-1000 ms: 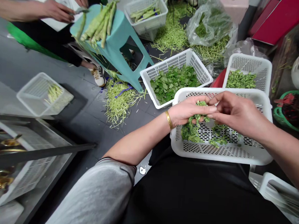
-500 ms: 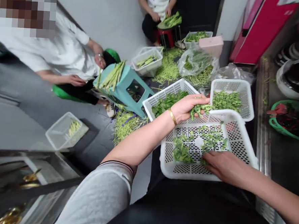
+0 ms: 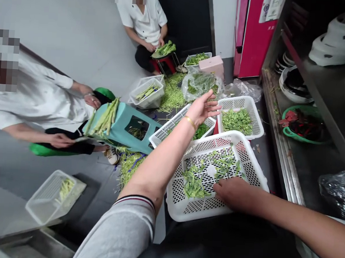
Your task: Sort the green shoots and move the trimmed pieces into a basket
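Note:
My left hand (image 3: 203, 108), with a gold bangle at the wrist, reaches out beside the far white basket (image 3: 259, 124). Its fingers are spread and nothing is in them. Cut leafy greens (image 3: 236, 121) are heaped in that basket. My right hand (image 3: 230, 191) is closed, knuckles up, low inside the near white basket (image 3: 172, 207); what its fingers hold, if anything, is hidden. Loose green sprigs (image 3: 194, 181) lie scattered on the near basket's floor. Partly behind my left forearm, a third white basket (image 3: 162, 130) contains darker leafy greens (image 3: 200, 131).
Two people in white sit working at the left and back. A teal stool (image 3: 126, 122) carries long green stalks (image 3: 107, 117). Peelings (image 3: 174, 92) cover parts of the floor. A metal shelf (image 3: 323, 95) with dishes runs along the right; a clear bin (image 3: 54, 195) stands at lower left.
My left hand has let go of the greens it held, and its fingers have opened. More greens lie in the far basket. My right hand stays low in the near basket. The view has shifted.

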Tool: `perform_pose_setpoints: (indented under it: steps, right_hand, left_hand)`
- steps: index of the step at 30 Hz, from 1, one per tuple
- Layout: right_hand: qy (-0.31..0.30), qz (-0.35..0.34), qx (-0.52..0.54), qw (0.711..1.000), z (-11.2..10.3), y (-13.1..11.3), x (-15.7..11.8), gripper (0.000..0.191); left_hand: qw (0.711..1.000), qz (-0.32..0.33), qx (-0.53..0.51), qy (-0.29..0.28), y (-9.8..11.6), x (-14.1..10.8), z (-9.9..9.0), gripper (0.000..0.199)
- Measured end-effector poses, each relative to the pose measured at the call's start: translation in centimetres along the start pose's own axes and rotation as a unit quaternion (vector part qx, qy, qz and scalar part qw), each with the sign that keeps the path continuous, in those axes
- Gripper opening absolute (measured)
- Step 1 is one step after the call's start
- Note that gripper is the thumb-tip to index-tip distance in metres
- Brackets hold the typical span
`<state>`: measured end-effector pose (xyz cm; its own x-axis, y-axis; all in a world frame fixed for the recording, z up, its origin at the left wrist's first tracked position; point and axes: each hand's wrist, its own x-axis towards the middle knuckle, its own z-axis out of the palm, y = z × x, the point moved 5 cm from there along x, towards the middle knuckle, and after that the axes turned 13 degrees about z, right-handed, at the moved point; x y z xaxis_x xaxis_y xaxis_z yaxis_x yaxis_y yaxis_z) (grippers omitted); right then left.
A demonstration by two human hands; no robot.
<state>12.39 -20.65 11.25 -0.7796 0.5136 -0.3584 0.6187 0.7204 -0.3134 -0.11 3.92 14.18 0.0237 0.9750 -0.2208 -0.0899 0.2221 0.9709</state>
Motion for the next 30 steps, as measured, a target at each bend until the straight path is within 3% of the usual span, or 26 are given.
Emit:
perform_pose_setpoints:
  steps: [3, 7, 9, 12, 16, 21, 23, 27, 30]
  right_hand:
    - [-0.008, 0.024, -0.002, 1.000, 0.6, 0.0, 0.1, 0.015]
    - [0.000, 0.031, 0.021, 0.999, 1.7, 0.3, -0.7, 0.017]
    - [0.015, 0.024, 0.018, 0.999, 1.6, 1.2, -1.0, 0.018]
    - [0.043, 0.035, 0.003, 0.998, -0.2, 3.0, 0.3, 0.023]
    - [0.054, 0.073, -0.038, 0.995, -3.2, 2.7, 5.3, 0.027]
    - [-0.013, 0.071, -0.092, 0.993, -3.5, -1.1, 10.9, 0.024]
    - [-0.029, 0.066, -0.068, 0.995, -3.5, -0.7, 11.4, 0.018]
    - [-0.063, 0.073, 0.051, 0.994, -4.2, 2.6, 10.9, 0.014]
    - [-0.045, 0.086, 0.071, 0.993, -4.4, 3.0, 11.0, 0.012]
  left_hand:
    - [0.999, 0.006, 0.032, -0.020, 0.0, -5.9, -3.3, 0.034]
    - [0.997, 0.059, 0.036, 0.037, -0.8, -13.7, -8.0, 0.011]
    - [0.993, 0.093, -0.002, 0.072, -1.2, -16.7, -9.5, 0.011]
    - [0.988, 0.107, -0.033, 0.104, -1.7, -19.6, -10.6, 0.019]
    - [0.989, 0.107, -0.039, 0.090, -1.8, -21.0, -10.5, 0.024]
    - [0.990, 0.093, -0.030, 0.104, -2.4, -21.6, -11.7, 0.030]
    - [0.990, 0.097, -0.042, 0.096, -2.6, -21.9, -12.1, 0.029]
    - [0.993, 0.085, -0.036, 0.071, -2.8, -22.2, -12.3, 0.027]
    - [0.994, 0.083, -0.032, 0.065, -2.7, -21.7, -12.0, 0.025]
